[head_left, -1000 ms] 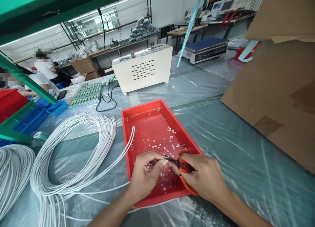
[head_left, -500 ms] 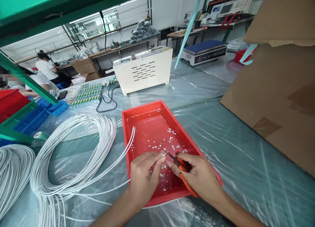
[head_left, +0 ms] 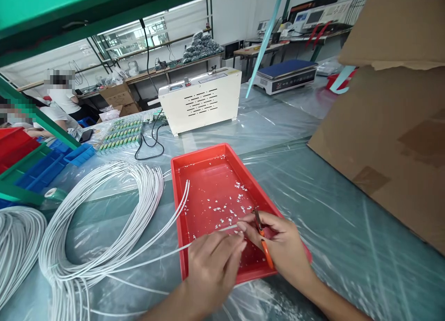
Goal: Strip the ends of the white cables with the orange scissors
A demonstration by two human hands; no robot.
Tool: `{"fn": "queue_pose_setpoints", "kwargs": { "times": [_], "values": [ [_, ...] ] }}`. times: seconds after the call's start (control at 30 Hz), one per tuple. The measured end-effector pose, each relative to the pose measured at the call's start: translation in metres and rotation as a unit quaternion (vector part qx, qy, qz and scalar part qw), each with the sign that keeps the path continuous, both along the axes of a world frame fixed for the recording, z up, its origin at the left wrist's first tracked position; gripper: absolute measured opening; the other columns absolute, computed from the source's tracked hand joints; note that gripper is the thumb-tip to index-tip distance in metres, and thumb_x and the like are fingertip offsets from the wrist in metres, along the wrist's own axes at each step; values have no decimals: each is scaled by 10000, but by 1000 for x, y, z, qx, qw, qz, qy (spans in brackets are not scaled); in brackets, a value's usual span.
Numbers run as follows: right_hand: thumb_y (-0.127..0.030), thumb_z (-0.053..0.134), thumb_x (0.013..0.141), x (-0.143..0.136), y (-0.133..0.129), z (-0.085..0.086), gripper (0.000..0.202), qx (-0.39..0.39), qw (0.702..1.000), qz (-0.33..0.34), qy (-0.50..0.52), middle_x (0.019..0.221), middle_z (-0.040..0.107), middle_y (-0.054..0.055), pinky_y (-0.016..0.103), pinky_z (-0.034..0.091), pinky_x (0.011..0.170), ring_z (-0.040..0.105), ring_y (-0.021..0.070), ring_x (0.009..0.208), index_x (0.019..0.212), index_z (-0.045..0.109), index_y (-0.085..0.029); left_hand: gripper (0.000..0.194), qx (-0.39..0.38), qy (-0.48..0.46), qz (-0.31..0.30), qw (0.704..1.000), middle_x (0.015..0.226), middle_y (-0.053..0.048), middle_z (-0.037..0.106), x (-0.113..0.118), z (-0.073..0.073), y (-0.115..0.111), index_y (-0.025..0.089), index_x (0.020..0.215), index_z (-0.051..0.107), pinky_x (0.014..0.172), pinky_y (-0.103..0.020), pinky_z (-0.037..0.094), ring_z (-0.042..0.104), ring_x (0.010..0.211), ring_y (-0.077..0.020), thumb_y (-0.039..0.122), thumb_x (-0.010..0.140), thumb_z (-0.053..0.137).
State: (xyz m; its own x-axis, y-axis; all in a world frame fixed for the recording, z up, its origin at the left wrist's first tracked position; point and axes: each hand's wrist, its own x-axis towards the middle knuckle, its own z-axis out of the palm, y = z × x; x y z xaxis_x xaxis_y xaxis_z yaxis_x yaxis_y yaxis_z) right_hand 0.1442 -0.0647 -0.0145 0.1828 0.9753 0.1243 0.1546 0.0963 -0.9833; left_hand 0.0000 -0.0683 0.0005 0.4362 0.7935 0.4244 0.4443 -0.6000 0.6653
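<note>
Lower centre of the frame: my left hand (head_left: 216,265), fingers curled narrow; one white cable (head_left: 158,258) passes behind it, and I cannot tell whether they grip it. Just right, my right hand (head_left: 283,240) holds orange-handled cutters (head_left: 267,253) in the palm, tips up and away from the cable, thumb and forefinger at the cable's free end.

The cable crosses from lower left to centre, over the red tray (head_left: 203,184). Judged by its curve: light, springy, fairly stiff for its thickness, smooth-jacketed, likely to slide between dry fingers. Best hold, I reckon: a pinch close behind the end, a second further back to check the coil's pull. Jacket looks tough; whatever lies inside may nick easily.

White clippings (head_left: 239,186) litter the tray floor; light stuff, probably clings.

Left of the frame: a large white cable coil (head_left: 148,195), loose loops, heavier as a bundle, better lifted with both hands around the loops. Beyond, upper centre, a vented cream machine (head_left: 205,105).
</note>
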Motion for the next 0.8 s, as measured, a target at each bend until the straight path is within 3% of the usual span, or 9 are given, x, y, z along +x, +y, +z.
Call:
{"fn": "queue_pose_setpoints", "kwargs": {
  "times": [0.07,0.1,0.17,0.2,0.27,0.4,0.5,0.63,0.8],
  "values": [
    [-320,673,668,0,1,0,174,-1,1000,-20,0,531,560,-20,205,438,478,523,135,513,647,611,-158,176,-174,-62,-19,983,698,-55,647,6,0,-7,146,841,670,578,-235,437,571,608,-138,211,823,507],
    [-331,668,673,-1,0,0,181,0,1000,-28,-5,511,550,-26,205,434,467,521,135,504,643,609,-163,235,-280,-99,-18,955,628,-43,619,10,-1,-9,138,807,676,522,-222,418,541,538,-120,268,837,483],
    [-340,652,692,-1,-1,0,189,13,999,-36,-25,480,523,-35,207,427,463,521,137,497,627,596,-173,377,-458,-194,-4,867,485,-9,528,15,-4,-9,108,761,674,423,-200,364,456,408,-87,374,853,424],
    [-338,645,703,0,-2,0,188,24,998,-37,-39,481,518,-36,209,425,469,520,135,496,624,590,-176,402,-506,-246,11,827,459,2,501,17,-5,-8,96,757,669,403,-194,351,434,383,-79,401,848,423],
    [-319,641,717,0,-4,1,171,48,996,-29,-67,520,538,-28,215,427,500,522,132,511,633,587,-180,351,-537,-338,44,771,483,4,515,17,-7,-3,89,801,658,420,-190,372,455,405,-79,397,817,489],
    [-279,620,746,0,-8,-2,136,58,994,12,-93,556,566,-20,217,410,506,503,119,496,651,593,-185,227,-528,-446,68,719,639,-12,590,13,-2,5,120,914,635,546,-178,424,519,543,-74,289,765,605],
    [-232,592,758,-3,-11,-7,103,58,992,55,-99,562,567,-13,221,402,498,502,120,494,666,589,-186,170,-480,-473,64,736,706,-18,614,9,3,10,141,885,628,606,-190,429,531,580,-73,275,803,562],
    [-196,620,727,-7,-16,-5,31,57,986,119,-101,616,578,0,231,411,555,530,134,561,739,595,-181,150,-364,-428,107,820,678,8,624,-1,9,19,170,887,612,582,-188,401,531,556,-76,269,837,511],
    [-352,639,716,-5,-20,7,214,-95,951,287,66,718,552,9,217,402,563,515,130,630,788,571,-163,181,-314,-352,123,873,569,8,629,-12,13,30,142,644,631,757,-221,396,571,652,-109,236,789,578]
  ]
}}
